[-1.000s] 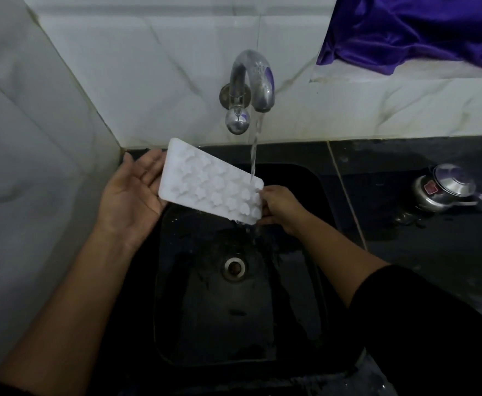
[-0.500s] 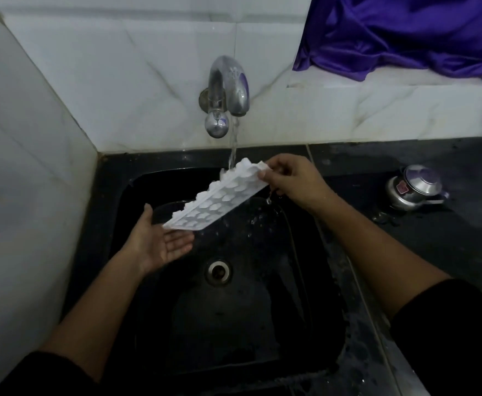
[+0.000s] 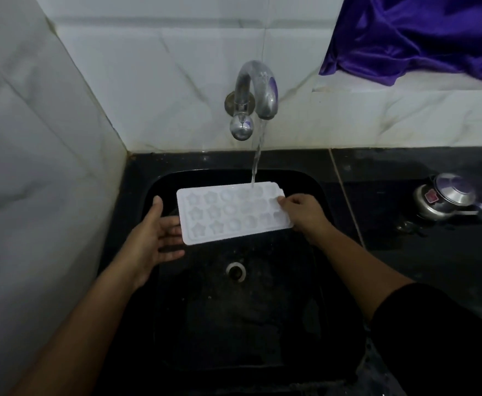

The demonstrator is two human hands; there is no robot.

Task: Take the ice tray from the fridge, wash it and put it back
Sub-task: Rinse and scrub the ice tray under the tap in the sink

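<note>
Ice tray (image 3: 228, 214): face up and nearly level above the sink (image 3: 262, 324), its far right corner under the water stream (image 3: 258, 155) from the tap (image 3: 255, 92)
Right grip (image 3: 302, 212): your fingers pinch the tray's right end
Left grip (image 3: 151, 238): wide, palm up, your fingers straight and reaching under the tray's left end; whether they touch it cannot be told
Table (image 3: 405, 252): black, to the right of the sink, carrying a small steel pot (image 3: 445, 200)
Upper right: purple cloth (image 3: 419, 35) draped over a white ledge
</note>
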